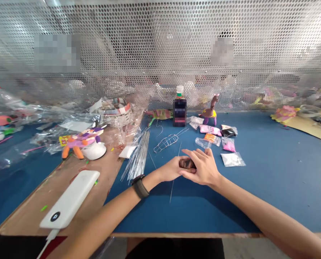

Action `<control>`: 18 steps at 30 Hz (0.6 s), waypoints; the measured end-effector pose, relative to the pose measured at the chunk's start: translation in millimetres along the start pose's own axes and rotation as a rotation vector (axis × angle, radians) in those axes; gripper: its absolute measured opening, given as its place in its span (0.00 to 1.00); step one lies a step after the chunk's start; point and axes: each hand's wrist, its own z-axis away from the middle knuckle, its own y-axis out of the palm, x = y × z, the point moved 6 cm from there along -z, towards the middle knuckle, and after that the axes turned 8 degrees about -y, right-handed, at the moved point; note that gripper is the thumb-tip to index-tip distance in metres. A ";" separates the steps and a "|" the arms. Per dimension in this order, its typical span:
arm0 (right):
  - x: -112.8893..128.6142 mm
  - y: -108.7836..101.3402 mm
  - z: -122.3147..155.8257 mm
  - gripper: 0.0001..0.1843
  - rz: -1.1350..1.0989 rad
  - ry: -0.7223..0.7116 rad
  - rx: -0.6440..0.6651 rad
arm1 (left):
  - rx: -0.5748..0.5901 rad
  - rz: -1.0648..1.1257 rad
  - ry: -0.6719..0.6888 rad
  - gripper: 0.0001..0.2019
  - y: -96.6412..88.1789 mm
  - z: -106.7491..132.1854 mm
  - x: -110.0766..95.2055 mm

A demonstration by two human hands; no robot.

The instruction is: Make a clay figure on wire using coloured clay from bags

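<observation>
A small dark brown lump streaked with black (186, 164), which looks like modelling clay, sits between my two hands above the blue table. My left hand (171, 169) is closed around it from the left, its fingers mostly hidden. From the right, my right hand (203, 167) presses on it with thumb and bent fingers. Under the hands a thin straight wire (172, 190) lies on the table. Just beyond is a wire frame (166, 143) bent into a long cage shape. A bundle of straight metal wires (140, 154) lies to the left.
Small bags of coloured clay (228, 144) lie right of centre. A dark-labelled bottle (179, 111) and a long-necked clay figure (211, 113) stand behind, before a perforated metal screen (160, 43). On the left are a white power bank (71, 199), an orange-purple clay animal (81, 140) and plastic wrap.
</observation>
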 end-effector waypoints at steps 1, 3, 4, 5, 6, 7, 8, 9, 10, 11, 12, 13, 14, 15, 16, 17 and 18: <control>-2.3 -0.5 -0.1 0.34 -0.019 0.028 0.007 | -0.011 0.017 0.027 0.21 -1.7 -0.1 0.0; -9.4 -1.3 -1.0 0.28 -0.038 0.089 0.017 | -0.020 0.058 0.080 0.31 -5.2 2.2 -1.9; -14.1 -1.3 -1.4 0.26 -0.042 0.120 0.024 | -0.014 0.086 0.093 0.36 -6.5 4.3 -2.9; -19.4 -1.0 -1.6 0.25 -0.043 0.151 0.030 | -0.007 0.118 0.090 0.38 -7.5 6.5 -3.3; -24.6 0.0 -1.4 0.25 -0.049 0.178 0.042 | -0.003 0.146 0.073 0.38 -8.5 8.6 -3.2; -29.2 2.0 -1.0 0.26 -0.063 0.200 0.064 | -0.016 0.165 0.056 0.36 -10.2 10.4 -2.8; -33.0 4.1 -0.3 0.27 -0.076 0.223 0.082 | -0.037 0.165 0.030 0.34 -11.8 11.7 -1.8; -34.5 7.1 0.2 0.27 -0.100 0.227 0.111 | -0.068 0.144 0.011 0.33 -13.7 12.7 -0.9; -33.7 10.9 0.5 0.28 -0.136 0.219 0.145 | -0.113 0.106 0.005 0.32 -16.2 13.5 -0.4; -30.6 14.6 0.4 0.28 -0.183 0.195 0.173 | -0.162 0.054 0.005 0.31 -18.8 14.2 -0.1; -25.6 18.1 0.0 0.29 -0.241 0.162 0.198 | -0.212 -0.010 0.016 0.30 -21.5 14.9 -0.3; -20.0 21.4 -0.5 0.30 -0.305 0.132 0.216 | -0.263 -0.073 0.037 0.29 -24.2 15.7 -1.0; -14.6 24.2 -1.0 0.33 -0.367 0.108 0.228 | -0.308 -0.130 0.062 0.28 -26.7 16.7 -2.0; -10.4 26.6 -1.4 0.35 -0.418 0.100 0.231 | -0.348 -0.174 0.090 0.28 -29.2 17.6 -3.0; -8.2 28.7 -1.6 0.38 -0.454 0.107 0.227 | -0.387 -0.202 0.116 0.27 -32.0 18.5 -4.0; -7.7 30.6 -1.8 0.40 -0.473 0.124 0.220 | -0.424 -0.215 0.135 0.27 -35.2 19.1 -4.3; -8.7 32.3 -1.9 0.42 -0.481 0.144 0.211 | -0.454 -0.217 0.140 0.27 -38.3 19.2 -3.9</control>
